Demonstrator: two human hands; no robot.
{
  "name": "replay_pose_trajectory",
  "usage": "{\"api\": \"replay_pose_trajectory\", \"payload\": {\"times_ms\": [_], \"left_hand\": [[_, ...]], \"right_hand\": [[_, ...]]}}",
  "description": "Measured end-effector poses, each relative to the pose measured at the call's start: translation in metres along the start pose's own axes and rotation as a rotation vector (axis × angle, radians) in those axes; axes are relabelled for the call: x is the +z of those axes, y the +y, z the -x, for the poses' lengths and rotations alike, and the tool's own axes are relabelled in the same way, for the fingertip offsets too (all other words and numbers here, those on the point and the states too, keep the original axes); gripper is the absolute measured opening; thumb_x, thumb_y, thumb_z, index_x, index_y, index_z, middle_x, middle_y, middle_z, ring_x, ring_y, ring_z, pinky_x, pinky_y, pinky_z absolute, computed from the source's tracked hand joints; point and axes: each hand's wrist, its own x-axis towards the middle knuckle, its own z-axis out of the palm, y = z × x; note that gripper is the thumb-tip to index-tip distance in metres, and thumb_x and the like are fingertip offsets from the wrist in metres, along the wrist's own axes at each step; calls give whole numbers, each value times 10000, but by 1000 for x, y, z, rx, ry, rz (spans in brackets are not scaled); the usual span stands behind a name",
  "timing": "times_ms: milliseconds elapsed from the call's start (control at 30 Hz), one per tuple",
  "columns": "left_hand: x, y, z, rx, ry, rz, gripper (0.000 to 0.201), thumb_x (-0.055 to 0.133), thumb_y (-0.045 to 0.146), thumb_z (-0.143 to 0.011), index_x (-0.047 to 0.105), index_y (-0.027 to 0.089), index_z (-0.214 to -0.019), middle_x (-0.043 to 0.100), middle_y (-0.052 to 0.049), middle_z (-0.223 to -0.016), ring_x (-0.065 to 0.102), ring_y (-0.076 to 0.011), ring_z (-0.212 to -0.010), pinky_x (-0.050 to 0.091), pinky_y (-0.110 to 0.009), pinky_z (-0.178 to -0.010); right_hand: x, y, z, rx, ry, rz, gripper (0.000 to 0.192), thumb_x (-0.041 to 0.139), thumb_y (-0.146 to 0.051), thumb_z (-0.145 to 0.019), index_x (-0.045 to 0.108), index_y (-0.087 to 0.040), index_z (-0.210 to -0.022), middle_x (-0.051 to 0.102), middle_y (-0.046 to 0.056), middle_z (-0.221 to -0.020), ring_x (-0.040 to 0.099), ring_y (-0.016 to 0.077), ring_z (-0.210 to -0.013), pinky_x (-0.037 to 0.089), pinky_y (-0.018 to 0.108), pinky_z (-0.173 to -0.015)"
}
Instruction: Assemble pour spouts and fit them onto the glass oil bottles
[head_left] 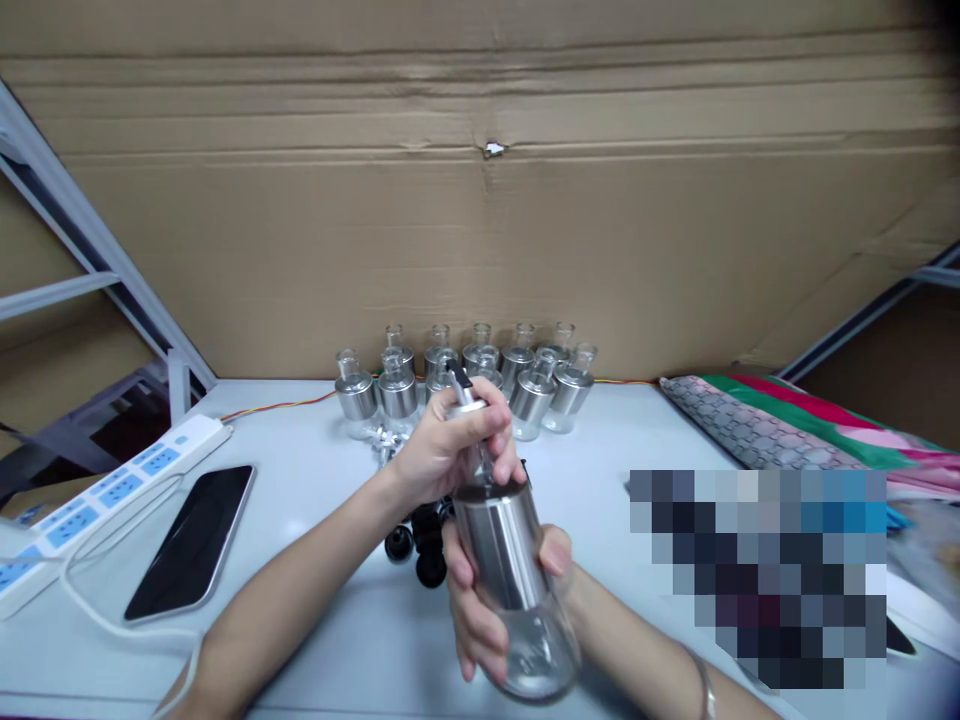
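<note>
My right hand [495,590] grips a glass bottle with a silver metal sleeve [510,560], tilted with its clear base toward me. My left hand [450,445] is closed on a silver pump spout with a black tip [463,392] at the bottle's neck. Behind my hands stand several more silver-sleeved glass bottles [465,385] in two rows, none with a pump. A few black round caps [420,545] lie on the table just under my hands, partly hidden. Small silver parts [384,440] lie near the bottle rows.
A white table [330,620] carries a dark phone [191,540] at the left and a white and blue power strip [112,485] with its cable. Folded colourful fabric [787,425] lies at the right. A big cardboard sheet [480,220] stands behind, with metal frame bars [90,250] at the left.
</note>
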Motion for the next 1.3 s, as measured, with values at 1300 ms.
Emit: {"api": "replay_pose_trajectory", "payload": {"times_ms": [1300], "left_hand": [[-30,71,19,-272,-325,-675,244,738,356,-679,675,196,-852,677,-78,-820,643,-187,-683,504,-214,-440]], "right_hand": [[21,-10,2,110,352,81,619,651,-572,-545,510,-161,-986,645,25,-661,620,176,-568,466,374,-663]]}}
